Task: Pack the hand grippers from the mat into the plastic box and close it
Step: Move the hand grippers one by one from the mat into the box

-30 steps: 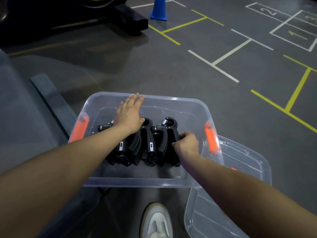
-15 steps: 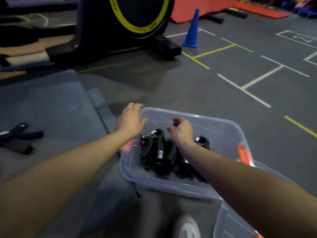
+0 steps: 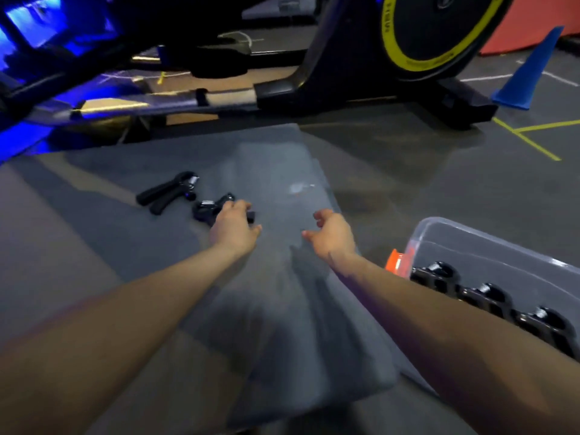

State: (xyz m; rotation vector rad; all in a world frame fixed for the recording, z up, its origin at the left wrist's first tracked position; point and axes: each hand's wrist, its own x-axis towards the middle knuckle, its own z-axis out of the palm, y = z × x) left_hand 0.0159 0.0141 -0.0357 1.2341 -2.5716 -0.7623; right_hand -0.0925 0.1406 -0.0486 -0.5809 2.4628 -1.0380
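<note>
Two black hand grippers lie on the grey mat (image 3: 282,158). One hand gripper (image 3: 169,191) lies free at the left. My left hand (image 3: 233,227) reaches over the second hand gripper (image 3: 207,210), fingers stretched across it and thumb spread apart, with a handle end showing between them. My right hand (image 3: 332,233) hovers over the mat's right part, loosely curled and holding nothing. The clear plastic box (image 3: 470,237) stands on the floor at the right with an orange latch (image 3: 397,262). Several black grippers (image 3: 489,296) stand in a row inside it. Its lid is out of view.
An exercise bike with a yellow-ringed flywheel (image 3: 433,32) and a black base (image 3: 376,98) stands just beyond the mat. A blue cone (image 3: 533,73) is at the far right. Yellow lines (image 3: 533,142) mark the grey floor.
Both hands left the box and swung left over the mat. The view turned left with them. My left hand has reached a gripper on the mat.
</note>
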